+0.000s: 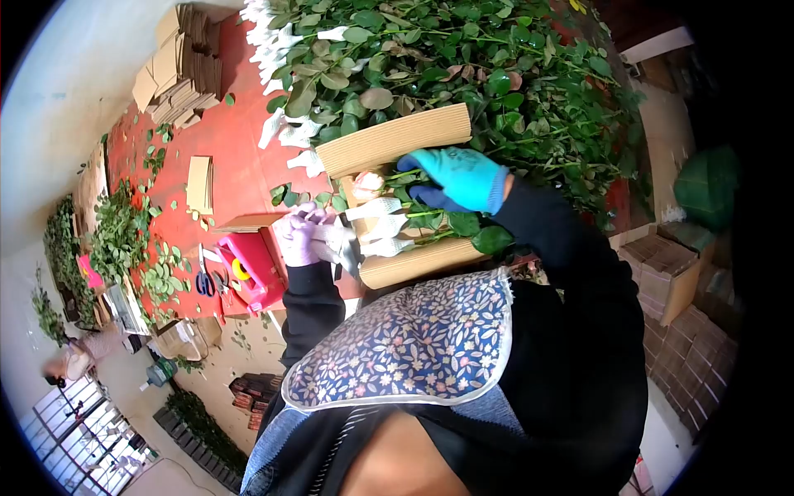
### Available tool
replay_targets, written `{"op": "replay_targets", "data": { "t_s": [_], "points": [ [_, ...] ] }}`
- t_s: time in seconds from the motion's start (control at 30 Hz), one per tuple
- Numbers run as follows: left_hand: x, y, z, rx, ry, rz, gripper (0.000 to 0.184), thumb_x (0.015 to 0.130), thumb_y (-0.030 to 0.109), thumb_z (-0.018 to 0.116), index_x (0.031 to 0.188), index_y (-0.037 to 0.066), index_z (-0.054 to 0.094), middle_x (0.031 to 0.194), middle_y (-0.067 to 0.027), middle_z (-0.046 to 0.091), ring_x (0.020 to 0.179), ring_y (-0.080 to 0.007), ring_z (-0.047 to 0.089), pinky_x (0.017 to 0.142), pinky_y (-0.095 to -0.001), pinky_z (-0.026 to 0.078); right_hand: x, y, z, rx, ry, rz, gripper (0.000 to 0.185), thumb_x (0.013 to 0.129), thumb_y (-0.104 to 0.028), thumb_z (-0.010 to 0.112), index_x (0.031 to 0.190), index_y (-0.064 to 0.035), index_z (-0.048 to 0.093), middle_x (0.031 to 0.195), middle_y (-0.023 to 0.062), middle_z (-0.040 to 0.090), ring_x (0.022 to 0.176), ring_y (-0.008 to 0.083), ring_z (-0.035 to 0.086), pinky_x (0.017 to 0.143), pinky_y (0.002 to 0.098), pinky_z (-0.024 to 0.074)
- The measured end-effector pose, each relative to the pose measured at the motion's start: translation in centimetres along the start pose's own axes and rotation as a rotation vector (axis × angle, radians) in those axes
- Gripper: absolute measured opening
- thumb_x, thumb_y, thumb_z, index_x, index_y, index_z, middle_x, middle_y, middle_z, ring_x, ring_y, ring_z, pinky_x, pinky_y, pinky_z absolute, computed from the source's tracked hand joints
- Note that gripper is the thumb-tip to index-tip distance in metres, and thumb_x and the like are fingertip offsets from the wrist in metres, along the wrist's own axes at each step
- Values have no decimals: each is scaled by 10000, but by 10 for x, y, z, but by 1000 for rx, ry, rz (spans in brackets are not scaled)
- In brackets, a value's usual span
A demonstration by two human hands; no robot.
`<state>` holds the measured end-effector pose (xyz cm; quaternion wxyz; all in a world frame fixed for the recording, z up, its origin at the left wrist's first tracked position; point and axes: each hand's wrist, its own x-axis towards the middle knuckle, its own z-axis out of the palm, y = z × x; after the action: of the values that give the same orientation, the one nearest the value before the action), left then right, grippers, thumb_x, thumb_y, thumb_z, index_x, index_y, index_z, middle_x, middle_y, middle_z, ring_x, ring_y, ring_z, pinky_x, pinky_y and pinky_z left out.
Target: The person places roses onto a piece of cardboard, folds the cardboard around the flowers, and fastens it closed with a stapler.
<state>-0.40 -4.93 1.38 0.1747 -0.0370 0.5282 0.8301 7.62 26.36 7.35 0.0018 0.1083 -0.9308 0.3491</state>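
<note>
The top edge cuts off the leafy pile (484,62), and the right grip (460,179) hides some stems (425,214).

Pale wall (58,95) upper left; bright barred window (73,426) lower left; red-topped table (238,136); tan floor (208,382).

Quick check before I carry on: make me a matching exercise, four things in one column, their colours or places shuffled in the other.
Things
1. Right hand
2. Left hand
3. Pink container
4. Tabletop

Colours or places
A. Red
B. Beside the blue-handled scissors
C. In a turquoise glove
D. In a pale purple glove

Pairs: 1-C, 2-D, 3-B, 4-A
</note>
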Motion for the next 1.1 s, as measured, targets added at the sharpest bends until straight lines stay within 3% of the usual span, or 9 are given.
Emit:
{"op": "replay_targets", "data": {
  "t_s": [0.1, 0.2, 0.37, 0.5, 0.57, 0.9, 0.97, 1.03, 1.1],
  "points": [
    [-12, 2, 14, 357, -57, -161, 187, 866, 132, 725, 889, 53, 557, 860, -23, 606, 660, -139, 562, 551, -275, 465, -2, -12, -15, 159, -137, 26, 303, 900, -279, 628, 1152, -123, 568, 1111, 164, 642, 903, 332, 656, 789, 448, 523],
    [-9, -19, 29, 871, -335, 259, 151, 886, 135, 719, 940, 40, 613, 793, -9, 572, 693, -123, 512, 690, -281, 440, 0, -27, -1, -397, -152, -70, 210, 827, -206, 619, 1017, -118, 630, 1235, 166, 610, 863, 316, 671, 714, 427, 540],
    [-10, -4, 16, 437, 128, -73, 81, 915, 114, 649, 961, 55, 618, 776, 7, 575, 617, -100, 483, 595, -251, 422, 1, -17, 23, -620, -268, 49, 171, 807, -180, 615, 965, -116, 632, 1256, 96, 596, 899, 274, 639, 757, 437, 515],
    [-3, 30, -11, 399, -215, 101, 108, 920, 93, 584, 1003, 33, 617, 790, -6, 610, 660, -92, 569, 615, -252, 493, -1, 4, 17, -238, 24, -111, 159, 904, -212, 580, 964, -75, 632, 1211, 145, 632, 914, 346, 648, 804, 454, 519],
    [-11, 16, -13, 864, -341, 24, 112, 925, 111, 633, 984, 25, 590, 738, -28, 585, 653, -82, 532, 606, -266, 467, 2, -11, -11, 35, -205, 32, 186, 912, -250, 598, 966, -75, 631, 1236, 170, 613, 950, 353, 631, 818, 468, 507],
    [-17, 21, 12, 884, -572, 87, 203, 956, 189, 643, 819, 41, 624, 603, -43, 602, 541, -158, 586, 527, -301, 460, -8, -30, 8, -450, -259, 2, 124, 789, -133, 634, 910, -116, 649, 1411, 125, 504, 946, 312, 615, 788, 450, 498],
    [-15, 41, -11, 987, -444, -207, 179, 937, 175, 656, 824, 38, 635, 759, -49, 635, 714, -132, 598, 651, -291, 471, -8, -29, 7, -398, -270, 41, 138, 773, -131, 645, 911, -118, 648, 1425, 123, 492, 969, 316, 617, 789, 459, 502],
    [-5, 44, -26, 960, -519, 442, 122, 855, 150, 666, 774, 69, 622, 910, -88, 656, 864, -189, 626, 759, -323, 492, -7, -30, 3, -414, -283, 12, 132, 804, -158, 653, 927, -112, 637, 1415, 132, 506, 961, 331, 624, 771, 468, 508],
    [-12, 57, -14, 594, -562, 242, 155, 849, 165, 675, 757, 73, 591, 915, -94, 661, 868, -193, 630, 786, -324, 497, -6, -27, 1, -271, -184, -43, 155, 836, -215, 672, 933, -104, 623, 1402, 157, 514, 906, 341, 634, 758, 466, 512]
  ]
}}
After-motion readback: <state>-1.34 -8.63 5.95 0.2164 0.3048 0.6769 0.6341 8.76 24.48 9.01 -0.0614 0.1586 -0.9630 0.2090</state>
